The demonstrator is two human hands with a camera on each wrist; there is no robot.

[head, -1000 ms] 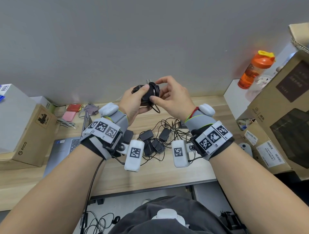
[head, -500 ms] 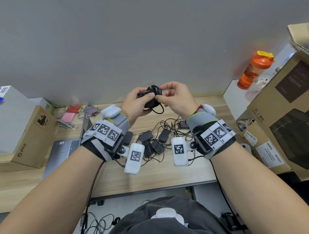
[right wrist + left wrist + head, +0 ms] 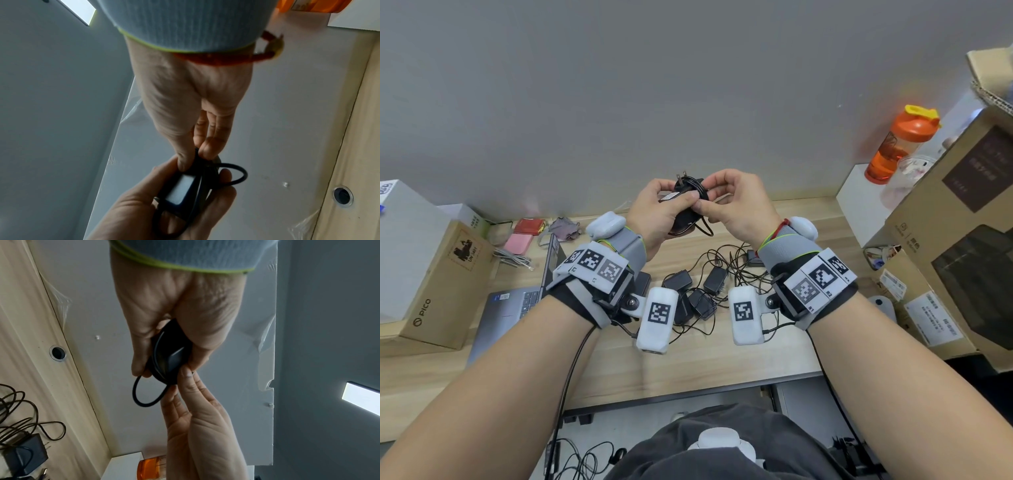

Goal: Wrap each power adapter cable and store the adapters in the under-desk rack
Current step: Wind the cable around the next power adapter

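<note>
I hold a black power adapter [image 3: 686, 195] [image 3: 171, 353] [image 3: 179, 193] up in front of the wall, its thin cable wound round it and its plug prongs pointing up. My left hand [image 3: 659, 214] [image 3: 164, 331] grips the adapter body. My right hand [image 3: 729, 205] [image 3: 195, 146] pinches the cable against the adapter between thumb and fingertips. A short loop of cable [image 3: 144, 395] [image 3: 236, 175] hangs free below. Several more black adapters [image 3: 698, 287] with tangled cables lie on the wooden desk [image 3: 688, 363] beneath my wrists. The under-desk rack is not in view.
A laptop [image 3: 517, 305] sits on the desk at left beside cardboard boxes [image 3: 431, 274]. Large cardboard boxes [image 3: 962, 240] and an orange bottle [image 3: 900, 147] on a white stand fill the right. A cable hole [image 3: 58, 353] pierces the desk near the wall.
The adapter has turned in my hands so its prongs point up. My right hand has shifted its pinch round the wound cable; both hands stay raised in the same spot.
</note>
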